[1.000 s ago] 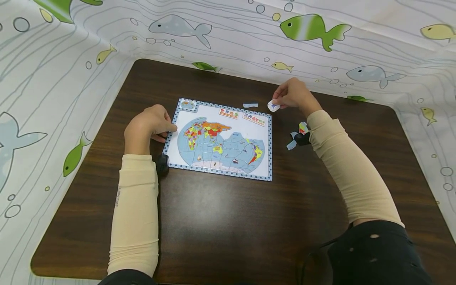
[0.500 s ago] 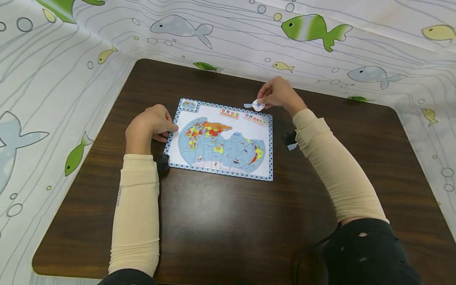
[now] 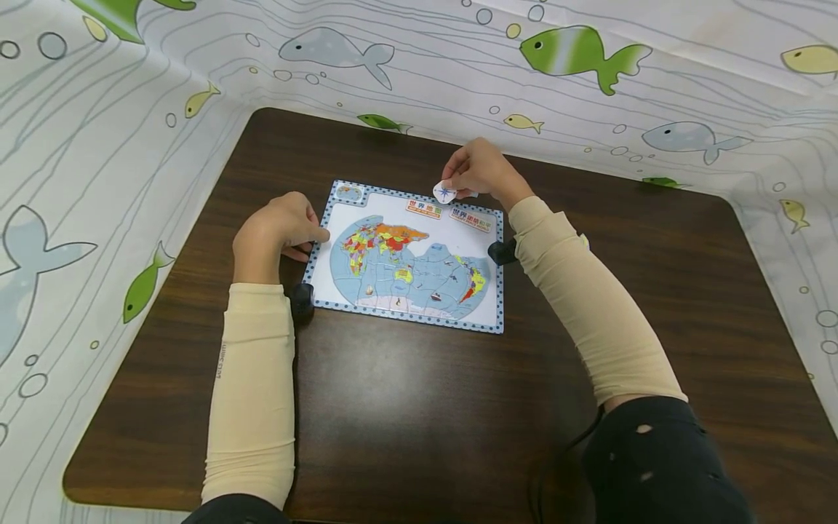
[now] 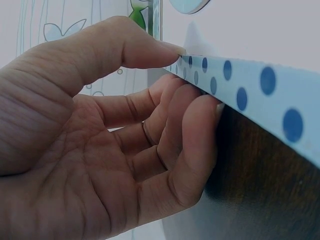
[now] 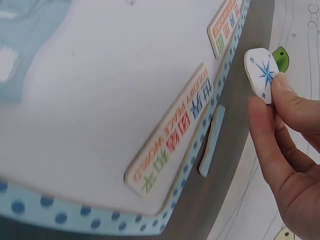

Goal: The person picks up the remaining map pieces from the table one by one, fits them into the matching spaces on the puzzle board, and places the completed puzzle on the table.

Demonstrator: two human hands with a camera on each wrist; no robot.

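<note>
A world map puzzle board [image 3: 491,319] with a dotted blue border lies on the table. My left hand [image 3: 278,225] grips its left edge, thumb on top and curled fingers against the underside in the left wrist view. Between thumb and fingers, my right hand [image 3: 482,169] pinches a white compass-rose puzzle piece [image 5: 260,75]. In the head view that piece overlaps the board's far border. Joined map pieces [image 3: 419,273] cover much of the board, with bare white above them. Two title strips, one short [image 3: 424,209] and one longer [image 5: 170,132], lie near the far edge.
A narrow pale blue piece [image 5: 213,141] lies just beyond the board's far edge, mostly behind the right hand in the head view. A bit of a yellow piece [image 3: 585,240] shows past the right sleeve. A fish-print sheet [image 3: 452,80] walls in the dark table [image 3: 393,407].
My right hand has carried the compass-rose piece leftward along the board's far edge, passing the pale blue piece. My left hand keeps its hold on the board.
</note>
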